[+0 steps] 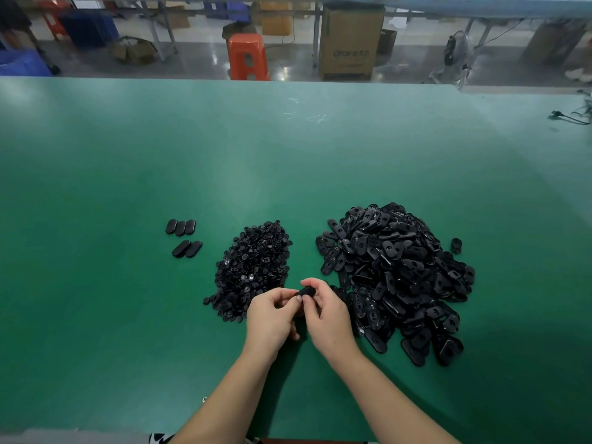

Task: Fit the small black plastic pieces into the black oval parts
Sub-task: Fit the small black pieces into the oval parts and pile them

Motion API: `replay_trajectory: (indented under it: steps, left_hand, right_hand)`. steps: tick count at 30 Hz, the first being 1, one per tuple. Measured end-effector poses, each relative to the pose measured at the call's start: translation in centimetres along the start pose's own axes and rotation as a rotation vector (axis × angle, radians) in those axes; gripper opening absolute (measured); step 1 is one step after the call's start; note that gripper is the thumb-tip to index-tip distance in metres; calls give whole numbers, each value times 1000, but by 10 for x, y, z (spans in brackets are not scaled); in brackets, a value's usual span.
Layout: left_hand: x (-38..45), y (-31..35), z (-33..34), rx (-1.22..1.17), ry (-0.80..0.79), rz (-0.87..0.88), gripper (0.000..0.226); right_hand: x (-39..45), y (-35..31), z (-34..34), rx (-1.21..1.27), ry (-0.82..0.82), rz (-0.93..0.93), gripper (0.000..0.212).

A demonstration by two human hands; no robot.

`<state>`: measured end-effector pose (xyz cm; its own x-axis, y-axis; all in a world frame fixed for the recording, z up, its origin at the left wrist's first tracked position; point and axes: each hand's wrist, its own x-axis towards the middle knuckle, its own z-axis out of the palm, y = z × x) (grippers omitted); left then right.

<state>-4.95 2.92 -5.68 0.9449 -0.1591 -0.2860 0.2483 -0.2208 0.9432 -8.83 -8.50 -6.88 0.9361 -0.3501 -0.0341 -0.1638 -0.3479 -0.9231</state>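
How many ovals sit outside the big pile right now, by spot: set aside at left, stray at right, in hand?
Set-aside ovals, left of the small-piece heap: 5
Stray oval, right of the oval pile: 1
Held oval, gripped by left hand and right hand: 1
Total: 7

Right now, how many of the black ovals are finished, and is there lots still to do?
Five smooth black oval plastic parts lie set apart on the green table, apparently finished. Both hands, left and right, hold one black oval part between them. Lots remains: a big heap of open black oval shells and a heap of small round black plastic pieces.
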Motion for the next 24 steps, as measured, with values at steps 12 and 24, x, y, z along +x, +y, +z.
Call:
replay_trajectory:
  steps: [12, 24]
  left_hand:
    - [-3, 1, 3, 80, 44, 45, 14]
    - [-6, 0, 1, 76, 44, 41, 17]
  right_hand:
    - [1, -1, 1, -35, 20, -4, 23]
    - [0, -2, 2, -87, 24, -18, 22]
